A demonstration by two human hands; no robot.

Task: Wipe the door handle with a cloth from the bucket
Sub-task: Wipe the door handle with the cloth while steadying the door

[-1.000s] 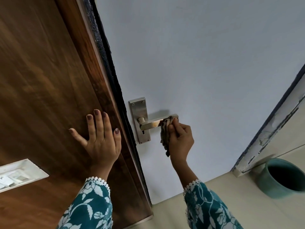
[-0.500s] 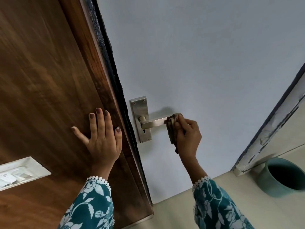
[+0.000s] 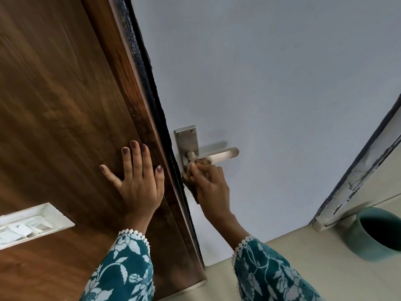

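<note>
A brushed-metal lever door handle (image 3: 223,153) on its backplate (image 3: 187,139) is mounted on the pale grey door (image 3: 271,83). My right hand (image 3: 211,183) is shut on a brownish cloth (image 3: 202,163), pressed up against the underside of the lever near its pivot, just below the backplate. My left hand (image 3: 138,177) lies flat with fingers spread on the dark wooden panel (image 3: 60,105) left of the door edge. The teal bucket (image 3: 377,233) stands on the floor at the lower right.
A white switch plate (image 3: 30,224) is set into the wooden panel at lower left. A black seal strip (image 3: 149,88) runs down the door edge. A chipped white door frame (image 3: 355,181) rises at the right above the beige floor (image 3: 303,257).
My right hand slid the cloth from the lever's free tip leftward to its pivot end, uncovering the tip. The left hand stayed flat on the wood.
</note>
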